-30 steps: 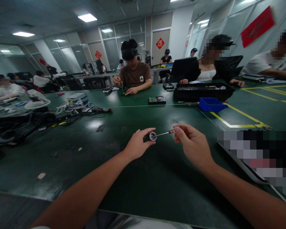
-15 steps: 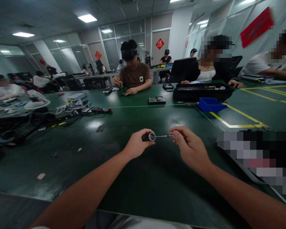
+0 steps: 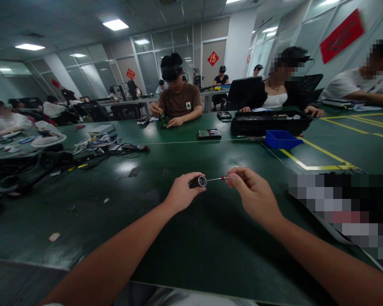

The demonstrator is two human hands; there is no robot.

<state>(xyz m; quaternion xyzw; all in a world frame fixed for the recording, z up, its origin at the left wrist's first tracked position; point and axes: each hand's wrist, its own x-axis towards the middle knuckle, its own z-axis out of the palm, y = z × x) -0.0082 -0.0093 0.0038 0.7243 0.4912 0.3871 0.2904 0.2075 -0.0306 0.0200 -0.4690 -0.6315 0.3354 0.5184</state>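
Observation:
In the head view, my left hand [image 3: 184, 193] is closed round a small dark cylinder [image 3: 196, 182]. Its round end, with a pale rim, faces right, and the fingers hide part of its body. My right hand [image 3: 254, 193] pinches the red handle of a screwdriver [image 3: 225, 177] between thumb and fingers. The thin metal shaft points left and its tip reaches the cylinder's open end. How deep the tip sits inside is too small to tell. Both hands are above the green table [image 3: 185, 250].
Cables [image 3: 60, 159] lie in a heap at the left. Ahead are a circuit-board device [image 3: 209, 134], a long black bin [image 3: 270, 124] and a blue tray [image 3: 282, 140]. A blurred-out item [image 3: 341, 208] lies at the right. A person [image 3: 180, 100] works across the table.
The cylinder has turned slightly, showing more of its dark side. The screwdriver now slants up more to the right, its handle a little higher. Both hands keep their hold.

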